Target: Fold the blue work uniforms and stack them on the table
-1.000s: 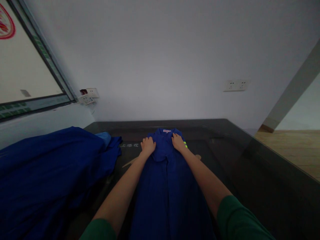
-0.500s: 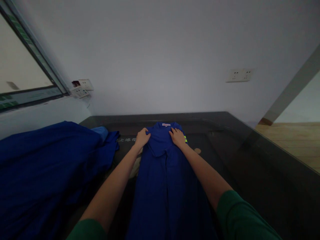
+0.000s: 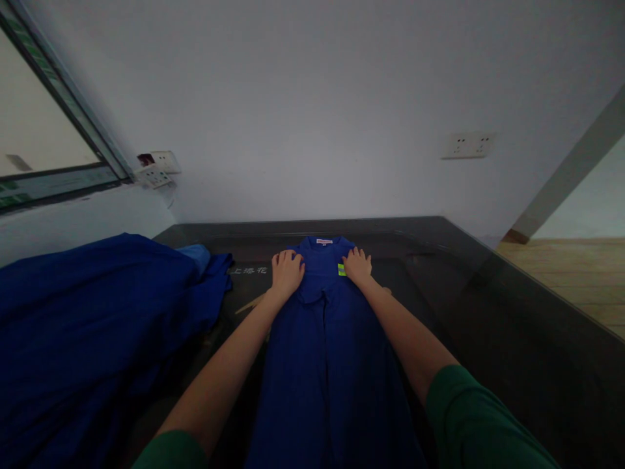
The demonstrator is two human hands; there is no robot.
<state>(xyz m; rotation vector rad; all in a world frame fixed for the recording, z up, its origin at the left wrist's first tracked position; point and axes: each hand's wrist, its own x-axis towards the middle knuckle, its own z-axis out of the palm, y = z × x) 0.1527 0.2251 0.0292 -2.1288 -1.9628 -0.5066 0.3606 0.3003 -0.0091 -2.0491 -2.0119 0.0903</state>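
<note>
A blue work jacket (image 3: 305, 365) lies lengthwise in front of me, its collar at the far end with a small white label (image 3: 324, 241) inside. A seam or slit runs down its middle. My left hand (image 3: 287, 273) rests on the left shoulder edge, fingers slightly bent and a little apart. On the right shoulder edge lies my right hand (image 3: 358, 266), fingers spread over the cloth. Just left of it shows a fluorescent yellow-green strip (image 3: 342, 270) on the jacket. Cloth under both palms is hidden.
A large heap of blue cloth (image 3: 97, 326) covers the left side. The dark table (image 3: 469, 326) has white lettering (image 3: 249, 270) and meets a pale wall (image 3: 312, 117) with a double socket (image 3: 469, 145). A window (image 3: 49, 117) and loose sockets (image 3: 159, 168) are at left.
My left hand has gone from pinching the left shoulder edge to lying over it. My right hand has shifted slightly right. The yellow-green strip now lies further left, on top of the jacket.
</note>
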